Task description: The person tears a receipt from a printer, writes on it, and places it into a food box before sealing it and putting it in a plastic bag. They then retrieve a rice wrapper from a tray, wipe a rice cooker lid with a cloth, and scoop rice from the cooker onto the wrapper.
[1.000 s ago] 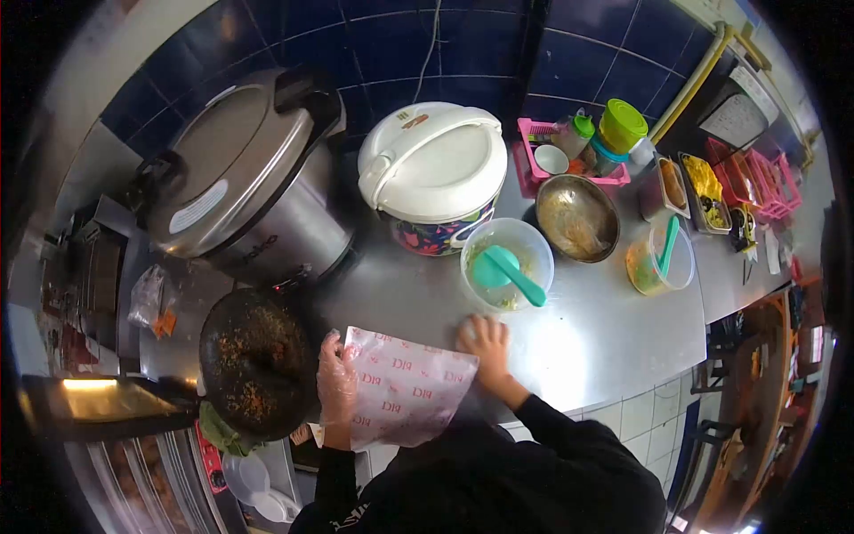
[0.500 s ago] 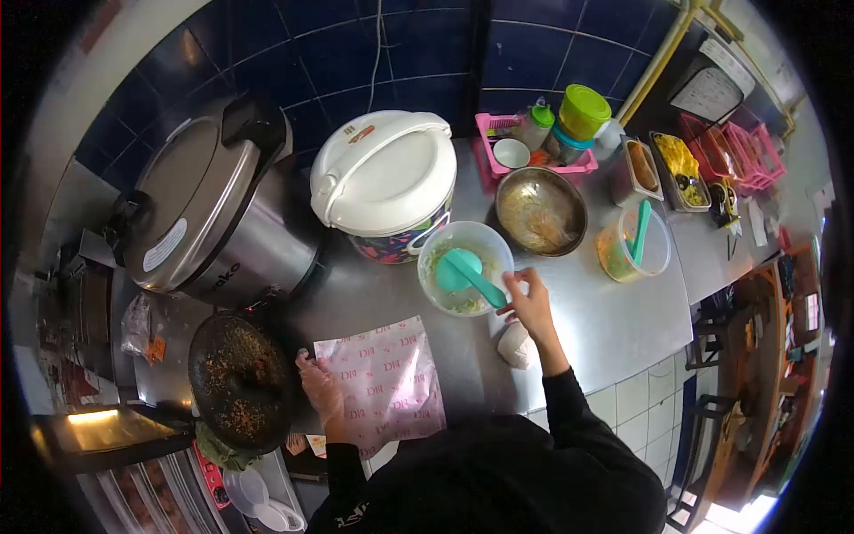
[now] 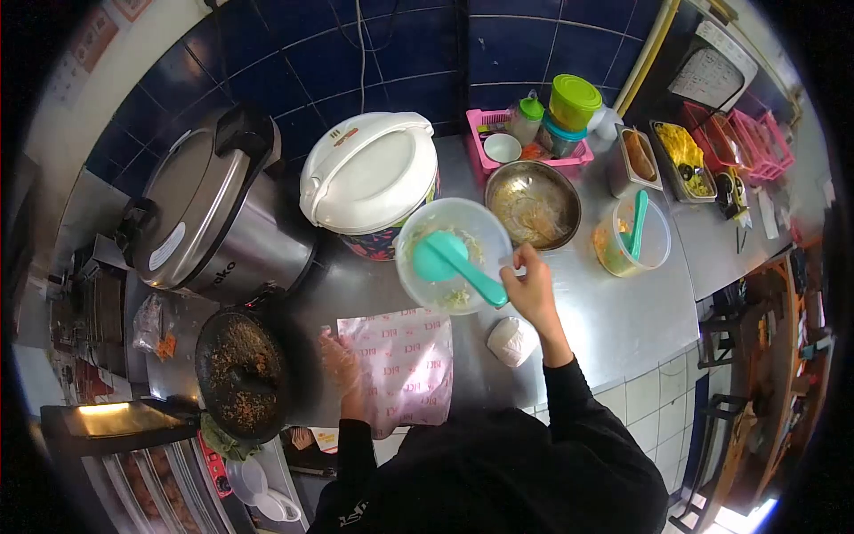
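My right hand [image 3: 532, 287] is closed at the right rim of a clear plastic tub [image 3: 407, 278] with shredded pale green food inside. A turquoise ladle [image 3: 463, 269] rests in the tub, its handle end beside my fingers. In a thin clear plastic glove, my left hand [image 3: 343, 369] grips the left edge of a sheet of pink-printed wrapping paper [image 3: 405, 365]; some fingers are hidden. Just below my right hand, a white rounded bundle [image 3: 513, 342] sits on the steel counter.
A large steel cooker [image 3: 213, 205] and a white-lidded rice container [image 3: 369, 173] stand behind. A dark pan [image 3: 240, 369] with browned crumbs is at left. Right of the tub are a metal bowl [image 3: 534, 209], a plastic container [image 3: 654, 240] with a green spoon, and a pink basket [image 3: 485, 160].
The tub looks larger and tilted, raised toward me with my right hand at its rim. My left hand and the paper have shifted right together. The view has moved slightly.
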A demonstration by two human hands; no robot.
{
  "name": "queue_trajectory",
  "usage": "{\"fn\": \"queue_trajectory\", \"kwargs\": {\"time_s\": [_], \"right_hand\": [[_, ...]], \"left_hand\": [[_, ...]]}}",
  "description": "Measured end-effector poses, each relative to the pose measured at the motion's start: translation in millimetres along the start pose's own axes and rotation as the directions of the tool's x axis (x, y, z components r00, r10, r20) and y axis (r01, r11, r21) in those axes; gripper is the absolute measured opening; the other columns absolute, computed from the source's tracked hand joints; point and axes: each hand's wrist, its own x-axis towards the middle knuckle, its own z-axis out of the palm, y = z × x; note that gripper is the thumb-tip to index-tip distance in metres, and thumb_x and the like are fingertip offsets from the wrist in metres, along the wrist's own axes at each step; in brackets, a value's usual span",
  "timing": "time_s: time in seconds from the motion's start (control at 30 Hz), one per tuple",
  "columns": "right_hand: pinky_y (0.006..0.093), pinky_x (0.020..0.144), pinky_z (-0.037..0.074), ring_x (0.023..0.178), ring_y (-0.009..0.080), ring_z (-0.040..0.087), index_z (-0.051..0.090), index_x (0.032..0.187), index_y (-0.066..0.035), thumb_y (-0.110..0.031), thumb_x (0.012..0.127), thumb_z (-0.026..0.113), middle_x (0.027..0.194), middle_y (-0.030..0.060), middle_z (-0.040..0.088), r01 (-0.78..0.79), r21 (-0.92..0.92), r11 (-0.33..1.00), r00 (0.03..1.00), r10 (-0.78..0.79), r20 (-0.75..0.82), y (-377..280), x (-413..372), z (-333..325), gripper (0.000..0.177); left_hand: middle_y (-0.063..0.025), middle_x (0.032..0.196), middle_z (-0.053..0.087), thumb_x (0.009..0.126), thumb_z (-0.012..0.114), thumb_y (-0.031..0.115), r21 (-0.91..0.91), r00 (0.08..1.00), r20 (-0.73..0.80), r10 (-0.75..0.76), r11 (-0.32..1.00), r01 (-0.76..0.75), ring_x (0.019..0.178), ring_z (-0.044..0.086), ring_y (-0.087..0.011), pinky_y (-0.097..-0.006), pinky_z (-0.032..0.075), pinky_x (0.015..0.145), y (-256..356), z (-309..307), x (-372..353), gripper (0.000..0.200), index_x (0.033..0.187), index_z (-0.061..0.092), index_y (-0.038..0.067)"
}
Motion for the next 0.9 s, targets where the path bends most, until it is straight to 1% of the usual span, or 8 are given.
{"fn": "queue_trajectory", "kwargs": {"time_s": [0.13, 0.3, 0.4, 0.53, 0.6, 0.7, 0.83, 0.9], "right_hand": [[0.0368, 0.041, 0.051, 0.047, 0.0273, 0.064, 0.042, 0.081, 0.000, -0.003, 0.079, 0.060, 0.065, 0.0220, 0.057, -0.024, -0.096, 0.995, 0.993, 0.034, 0.110, 23.2, -1.1, 23.2, 0.019], [0.0428, 0.060, 0.052, 0.064, 0.0379, 0.065, 0.051, 0.089, 0.000, -0.013, 0.081, 0.064, 0.072, 0.0236, 0.062, 0.075, -0.198, 0.977, 0.965, -0.022, 0.261, 62.2, 20.3, 22.1, 0.020], [0.0473, 0.070, 0.050, 0.080, 0.0432, 0.063, 0.056, 0.094, -0.003, -0.018, 0.081, 0.065, 0.079, 0.0216, 0.064, 0.277, -0.281, 0.919, 0.961, -0.260, 0.098, 54.2, 81.4, -0.8, 0.022], [0.0497, 0.074, 0.049, 0.093, 0.0399, 0.059, 0.052, 0.106, -0.002, -0.019, 0.078, 0.069, 0.100, 0.0209, 0.058, 0.275, -0.596, 0.755, 0.903, -0.415, -0.110, 75.2, 215.3, -8.4, 0.038], [0.0490, 0.078, 0.049, 0.101, 0.0394, 0.056, 0.042, 0.120, 0.000, -0.023, 0.075, 0.074, 0.106, 0.0193, 0.052, 0.117, -0.811, 0.574, 0.788, -0.550, -0.276, 59.5, 264.8, -5.0, 0.060], [0.0481, 0.081, 0.048, 0.105, 0.0396, 0.054, 0.033, 0.129, 0.001, -0.026, 0.072, 0.077, 0.110, 0.0207, 0.052, -0.092, -0.684, 0.724, 0.696, -0.445, -0.564, 77.1, 324.3, -2.0, 0.077], [0.0477, 0.082, 0.049, 0.105, 0.0377, 0.055, 0.032, 0.135, -0.001, -0.031, 0.073, 0.076, 0.112, 0.0211, 0.054, -0.058, -0.657, 0.752, 0.705, -0.435, -0.561, 114.8, 367.2, 6.8, 0.082], [0.0468, 0.085, 0.048, 0.106, 0.0357, 0.055, 0.035, 0.135, -0.003, -0.028, 0.077, 0.072, 0.112, 0.0184, 0.055, -0.008, -0.648, 0.761, 0.860, -0.326, -0.393, 94.6, 375.6, 14.4, 0.073]], "left_hand": [[-0.0194, 0.091, 0.063, 0.090, 0.057, 0.017, -0.034, 1.000, -0.022, -0.017, 0.999, 0.016, 0.084, 0.063, -0.0365, -0.0466, 0.048, 0.075, 22.1, 3.7, 4.7, 0.037, 0.122, 0.044, 0.003], [-0.0181, 0.092, 0.063, 0.089, 0.060, 0.017, -0.109, 0.984, 0.097, -0.148, 0.981, 0.158, 0.085, 0.063, -0.0363, -0.0453, 0.048, 0.075, 22.4, -7.8, 1.9, 0.042, 0.123, 0.043, 0.001], [-0.0178, 0.094, 0.063, 0.088, 0.062, 0.017, 0.010, 0.999, 0.024, -0.036, 0.999, 0.035, 0.085, 0.063, -0.0344, -0.0424, 0.049, 0.075, 13.4, -15.8, -6.4, 0.045, 0.124, 0.043, -0.001], [-0.0166, 0.099, 0.062, 0.089, 0.064, 0.018, -0.049, 0.999, -0.020, -0.027, 0.998, 0.026, 0.087, 0.063, -0.0290, -0.0381, 0.050, 0.077, -11.0, -10.4, -18.9, 0.046, 0.125, 0.043, -0.001], [-0.0161, 0.100, 0.061, 0.089, 0.064, 0.019, -0.171, 0.998, -0.019, -0.064, 0.983, 0.060, 0.089, 0.062, -0.0265, -0.0369, 0.050, 0.078, -7.4, -14.0, -23.6, 0.046, 0.125, 0.043, -0.001], [-0.0157, 0.102, 0.061, 0.091, 0.063, 0.017, -0.232, 0.990, -0.085, -0.109, 0.969, 0.087, 0.088, 0.063, -0.0248, -0.0357, 0.050, 0.079, -18.6, 0.6, -29.7, 0.045, 0.126, 0.042, -0.001], [-0.0168, 0.102, 0.061, 0.093, 0.059, 0.015, -0.153, 0.981, -0.146, -0.131, 0.982, 0.108, 0.087, 0.063, -0.0249, -0.0349, 0.050, 0.078, 9.2, -5.4, -30.8, 0.041, 0.125, 0.042, -0.002], [-0.0176, 0.104, 0.061, 0.093, 0.058, 0.014, -0.082, 0.986, -0.150, -0.072, 0.995, 0.060, 0.088, 0.063, -0.0250, -0.0347, 0.050, 0.078, 19.4, -8.1, -27.2, 0.038, 0.124, 0.043, -0.003]]}}
